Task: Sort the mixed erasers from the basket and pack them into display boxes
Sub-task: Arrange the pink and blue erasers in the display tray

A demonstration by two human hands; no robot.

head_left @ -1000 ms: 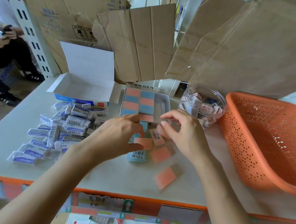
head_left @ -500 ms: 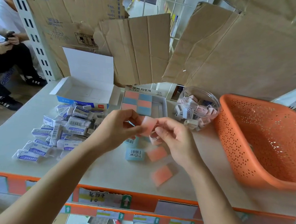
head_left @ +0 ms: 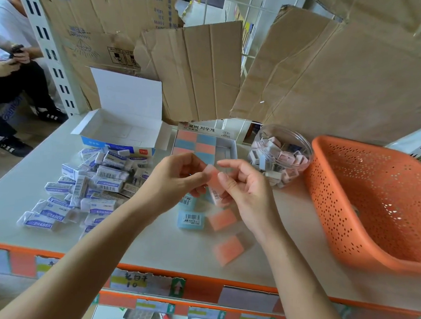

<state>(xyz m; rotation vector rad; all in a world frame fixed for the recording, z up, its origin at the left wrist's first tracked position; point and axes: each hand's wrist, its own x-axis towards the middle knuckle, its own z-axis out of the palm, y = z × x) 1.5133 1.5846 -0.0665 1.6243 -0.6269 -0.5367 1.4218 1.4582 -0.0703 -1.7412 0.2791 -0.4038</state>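
My left hand (head_left: 176, 179) and my right hand (head_left: 242, 188) both pinch one pink eraser (head_left: 211, 175), held above the table in front of the display box (head_left: 232, 146), which holds rows of pink and blue erasers. On the table below lie a blue eraser (head_left: 191, 219) with a barcode and two pink erasers (head_left: 222, 219) (head_left: 228, 249). A pile of white-and-blue wrapped erasers (head_left: 91, 189) covers the left side. The orange basket (head_left: 374, 206) stands on the right.
An open white-and-blue box (head_left: 122, 131) stands behind the pile. A clear round tub (head_left: 282, 155) holds small erasers beside the basket. Cardboard sheets (head_left: 200, 70) lean at the back. A person (head_left: 10, 63) sits at far left. The table edge (head_left: 197, 279) is orange.
Both hands lifted from the table surface with a pink eraser pinched between them; the camera view tilted up slightly.
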